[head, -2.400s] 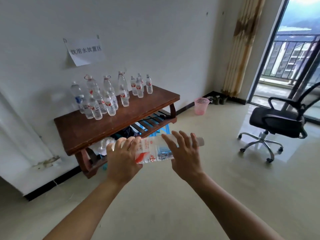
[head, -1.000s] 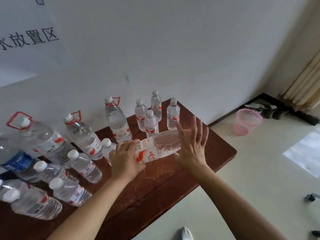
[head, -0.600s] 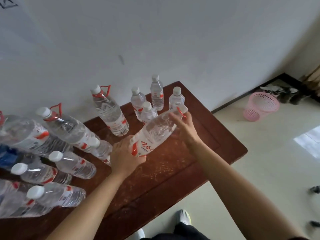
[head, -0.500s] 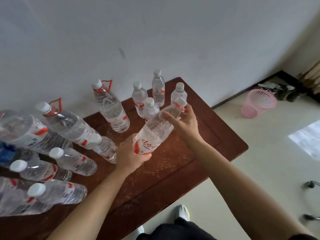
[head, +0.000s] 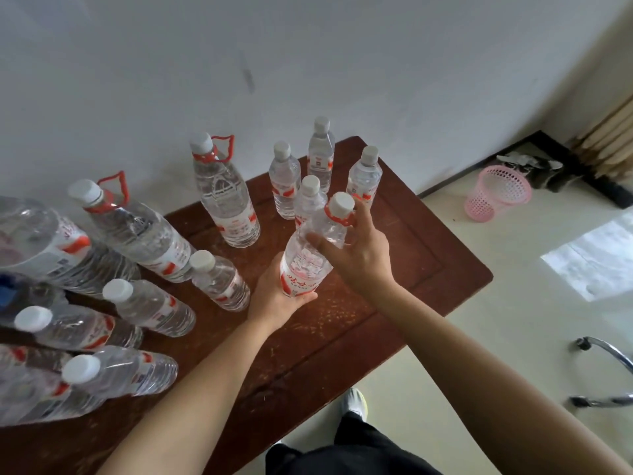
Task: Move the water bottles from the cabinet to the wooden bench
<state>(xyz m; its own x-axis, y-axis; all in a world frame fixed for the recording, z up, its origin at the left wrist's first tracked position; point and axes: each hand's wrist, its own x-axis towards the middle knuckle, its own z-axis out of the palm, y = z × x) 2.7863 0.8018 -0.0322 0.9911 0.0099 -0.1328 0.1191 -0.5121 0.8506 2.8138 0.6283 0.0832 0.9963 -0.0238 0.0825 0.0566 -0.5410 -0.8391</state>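
— What's at the left edge?
— Big jugs (head: pixel 130 231) with red handles and smaller bottles (head: pixel 150 308), crowded on the wooden bench (head: pixel 404 269).
— And mid-frame?
— The left hand (head: pixel 277 296) cups the base of a water bottle (head: pixel 308 258), fingers curled round its red label. The bottle tilts, cap toward the upper right (whether its bottom touches the wood, I cannot tell).
— The other hand?
— The right hand (head: pixel 363 258) pinches it near the neck, thumb across the shoulder, fingers behind the red ring. Four small bottles (head: pixel 284 180) stand just behind.
— Far right?
— A pink basket (head: pixel 496 193) on the floor.
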